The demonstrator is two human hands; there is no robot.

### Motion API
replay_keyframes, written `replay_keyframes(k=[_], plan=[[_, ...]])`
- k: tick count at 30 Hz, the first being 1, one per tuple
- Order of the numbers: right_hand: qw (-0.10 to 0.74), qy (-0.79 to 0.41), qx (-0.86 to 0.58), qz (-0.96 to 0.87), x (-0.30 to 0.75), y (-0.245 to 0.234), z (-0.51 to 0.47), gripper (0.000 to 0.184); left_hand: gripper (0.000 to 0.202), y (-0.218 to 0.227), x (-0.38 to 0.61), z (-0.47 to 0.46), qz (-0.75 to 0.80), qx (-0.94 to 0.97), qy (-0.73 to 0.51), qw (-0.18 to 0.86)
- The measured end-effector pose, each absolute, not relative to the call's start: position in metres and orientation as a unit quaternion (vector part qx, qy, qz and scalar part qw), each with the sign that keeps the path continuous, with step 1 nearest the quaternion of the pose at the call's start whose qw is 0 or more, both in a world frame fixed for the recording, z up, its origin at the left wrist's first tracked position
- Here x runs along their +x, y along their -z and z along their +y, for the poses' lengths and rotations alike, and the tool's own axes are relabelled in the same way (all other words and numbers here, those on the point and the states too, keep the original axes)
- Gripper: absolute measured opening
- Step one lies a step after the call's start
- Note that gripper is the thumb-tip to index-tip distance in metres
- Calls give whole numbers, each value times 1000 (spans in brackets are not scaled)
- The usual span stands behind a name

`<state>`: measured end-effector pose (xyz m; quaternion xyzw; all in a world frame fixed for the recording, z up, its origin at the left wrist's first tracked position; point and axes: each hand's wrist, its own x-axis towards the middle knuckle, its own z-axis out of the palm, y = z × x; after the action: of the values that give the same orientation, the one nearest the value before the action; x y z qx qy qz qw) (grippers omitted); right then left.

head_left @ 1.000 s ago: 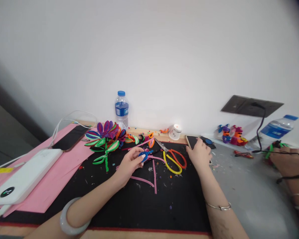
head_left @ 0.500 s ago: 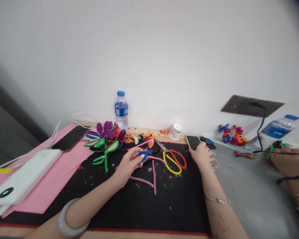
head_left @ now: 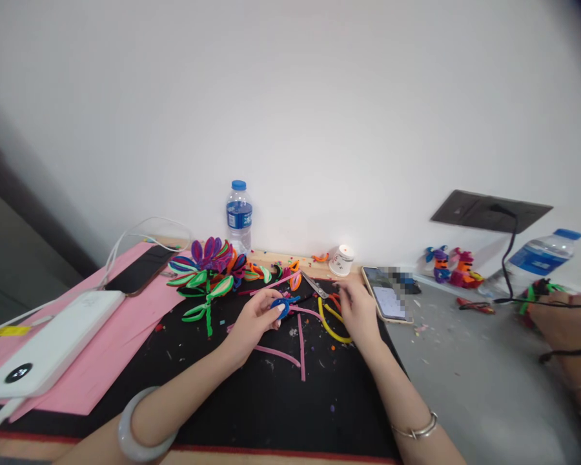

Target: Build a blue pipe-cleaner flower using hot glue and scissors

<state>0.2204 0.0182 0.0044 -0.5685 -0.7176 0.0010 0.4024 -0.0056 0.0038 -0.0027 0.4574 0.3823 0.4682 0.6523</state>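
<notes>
My left hand (head_left: 259, 320) pinches a blue pipe cleaner (head_left: 281, 309) bent into a small loop. Around it lie pink pipe cleaners (head_left: 301, 349), some loose on the black mat. My right hand (head_left: 361, 313) hovers by the scissors (head_left: 333, 328), covering part of their orange handle; its fingers are loosely bent and apart, with nothing visible in them. The scissors have one yellow and one orange handle, blades pointing up and left. Just right of that hand lies a phone (head_left: 387, 298) with its screen lit. Left of my left hand rests a pipe-cleaner flower (head_left: 208, 274) with a green stem.
A water bottle (head_left: 239, 216) and a paper cup (head_left: 341, 259) stand along the wall. At left, a white power bank (head_left: 53, 345) and a dark phone (head_left: 140, 270) lie on pink paper (head_left: 126, 349). Right: small pipe-cleaner figures (head_left: 438, 265), a black cable (head_left: 506, 258) and another person's hand (head_left: 561, 320).
My right hand has moved left from the phone to above the scissors' handles. The phone's screen is now lit. My left hand keeps its hold on the blue pipe cleaner.
</notes>
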Motion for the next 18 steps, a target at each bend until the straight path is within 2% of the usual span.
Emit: replay_keyframes(k=[6,10,15,18], plan=[[394,-106,-494,-767,188,1,5,17,29,1,-3,4,394,484,-463,629],[380,-121,-501,-768,182,0,0,15,29,2,-3,4,390,492,-461,627],[366,-155,-520,-756,183,-7,-4,23,28,4,-3,5,375,507,-457,627],[368,-179,-508,-758,181,-7,-5,21,27,7,-3,5,363,520,-450,629]])
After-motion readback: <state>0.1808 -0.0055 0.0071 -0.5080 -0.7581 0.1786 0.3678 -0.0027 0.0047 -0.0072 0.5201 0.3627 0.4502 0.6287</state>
